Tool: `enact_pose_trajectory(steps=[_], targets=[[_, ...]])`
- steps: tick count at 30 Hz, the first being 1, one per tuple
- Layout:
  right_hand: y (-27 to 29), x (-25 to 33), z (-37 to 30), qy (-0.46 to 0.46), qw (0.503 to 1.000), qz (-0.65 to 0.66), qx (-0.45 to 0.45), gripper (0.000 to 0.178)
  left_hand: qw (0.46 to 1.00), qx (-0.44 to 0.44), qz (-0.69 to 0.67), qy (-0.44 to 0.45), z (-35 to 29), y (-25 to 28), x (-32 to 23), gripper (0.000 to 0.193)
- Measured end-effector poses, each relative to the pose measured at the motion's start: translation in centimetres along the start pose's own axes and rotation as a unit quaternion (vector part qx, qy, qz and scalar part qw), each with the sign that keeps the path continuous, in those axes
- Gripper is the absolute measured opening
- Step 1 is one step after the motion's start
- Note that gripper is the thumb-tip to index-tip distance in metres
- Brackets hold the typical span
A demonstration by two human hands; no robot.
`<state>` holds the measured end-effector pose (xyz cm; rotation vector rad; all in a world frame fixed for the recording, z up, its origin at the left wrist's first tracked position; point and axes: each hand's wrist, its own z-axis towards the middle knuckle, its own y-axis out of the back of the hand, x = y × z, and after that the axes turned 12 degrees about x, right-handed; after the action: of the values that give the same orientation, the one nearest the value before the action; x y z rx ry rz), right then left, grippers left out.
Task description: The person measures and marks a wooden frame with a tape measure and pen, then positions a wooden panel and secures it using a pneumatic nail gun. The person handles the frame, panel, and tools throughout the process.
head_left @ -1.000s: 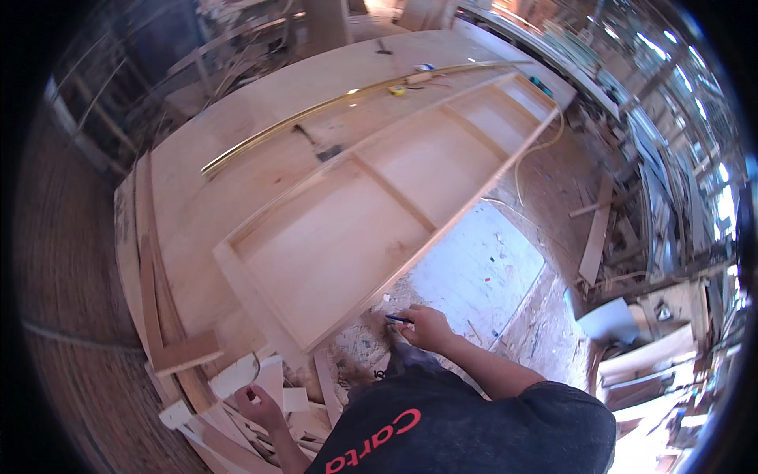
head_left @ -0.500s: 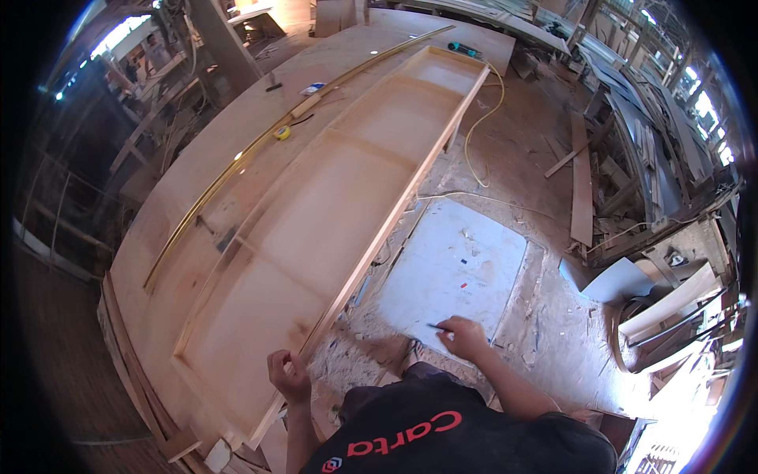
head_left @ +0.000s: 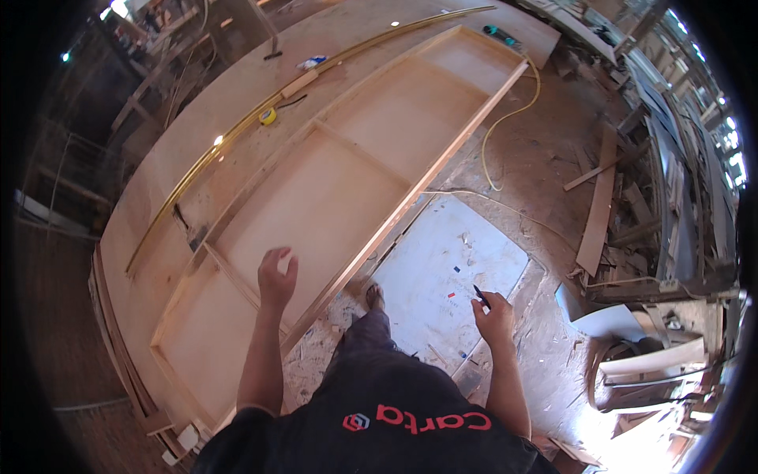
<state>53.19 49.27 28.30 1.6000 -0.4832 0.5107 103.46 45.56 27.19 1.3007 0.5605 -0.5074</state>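
Note:
A long, shallow wooden frame (head_left: 363, 253) with cross-slats and a pale panel inside lies on the workbench. My left hand (head_left: 276, 272) is raised over its near part, fingers curled and thumb apart, with nothing that I can make out in it. Off the frame's right side, my right hand (head_left: 495, 314) grips a slim black pen (head_left: 480, 295), its end pointing up and left. Under that hand on the floor is a white-blue board (head_left: 442, 268) scattered with bits of debris.
A long yellowish metal strip (head_left: 170, 204), a yellow tape measure (head_left: 268, 116) and a hammer (head_left: 189, 229) lie left of the frame. A teal power tool (head_left: 499, 35) sits at its far end, beside a yellow cord (head_left: 491, 130). Wood offcuts (head_left: 604, 197) lie at right.
My left hand has moved forward from the frame's near edge to over the panel. My right hand, still holding the pen, has shifted right. My view has moved forward along the frame.

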Motion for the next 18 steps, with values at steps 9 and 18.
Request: enact_pose_trajectory(steps=[9,18], targets=[[-1.2,-6.8,6.0,-0.106,0.991,-0.054,0.061,0.027,0.954,0.247,0.122,0.119,9.1,-6.8,3.3,0.055],[-4.6,-2.6,28.3,0.273,0.906,-0.055,0.318,0.028,0.972,-0.112,0.043,0.201,2.3,-9.7,-8.3,0.04]])
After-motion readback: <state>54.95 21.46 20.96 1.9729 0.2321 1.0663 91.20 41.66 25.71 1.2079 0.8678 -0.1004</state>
